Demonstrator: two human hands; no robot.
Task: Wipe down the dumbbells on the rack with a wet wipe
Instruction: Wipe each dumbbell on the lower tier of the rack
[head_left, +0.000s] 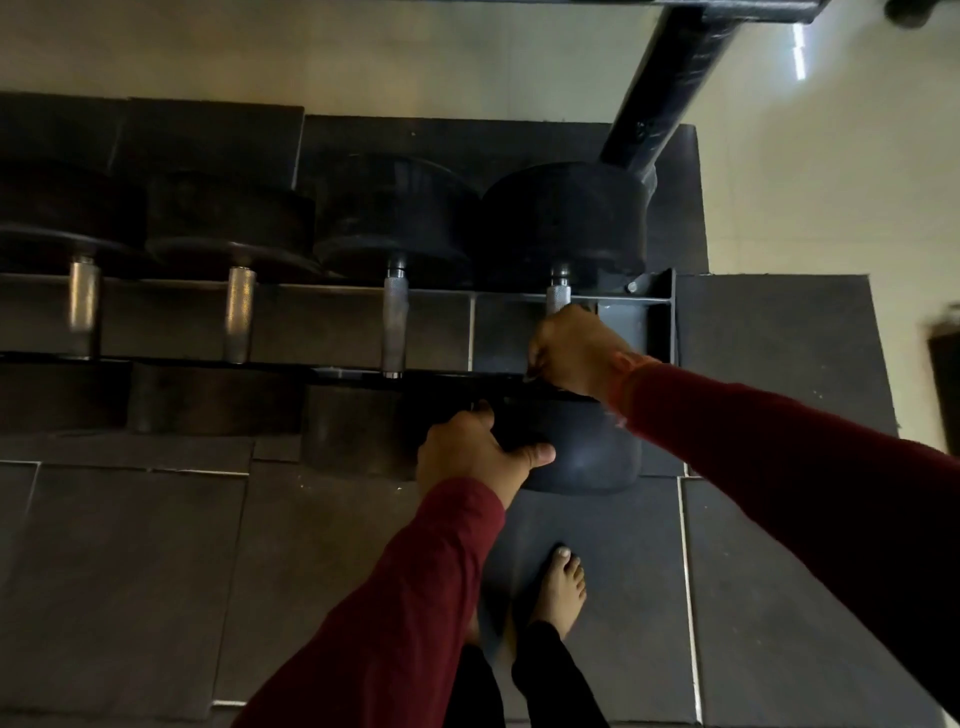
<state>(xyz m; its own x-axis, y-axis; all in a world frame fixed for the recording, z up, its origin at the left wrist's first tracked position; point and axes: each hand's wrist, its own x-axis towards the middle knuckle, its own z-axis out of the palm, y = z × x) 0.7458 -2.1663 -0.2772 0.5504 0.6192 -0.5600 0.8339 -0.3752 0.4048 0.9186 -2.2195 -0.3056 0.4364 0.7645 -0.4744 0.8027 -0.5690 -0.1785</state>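
Observation:
Several black dumbbells lie side by side on a dark steel rack (667, 332), seen from above. The rightmost dumbbell (563, 218) has a knurled silver handle. My right hand (576, 351) is curled around that handle near its front end. My left hand (478, 452) grips the left side of the same dumbbell's near head (587, 452), thumb across its face. No wet wipe shows in either hand; it may be hidden under the fingers.
A dumbbell (393, 325) lies just left of the held one, with others farther left. A black slanted rack post (670, 78) rises at the upper right. Dark rubber floor tiles (156, 571) cover the ground. My bare foot (563, 587) stands below the rack.

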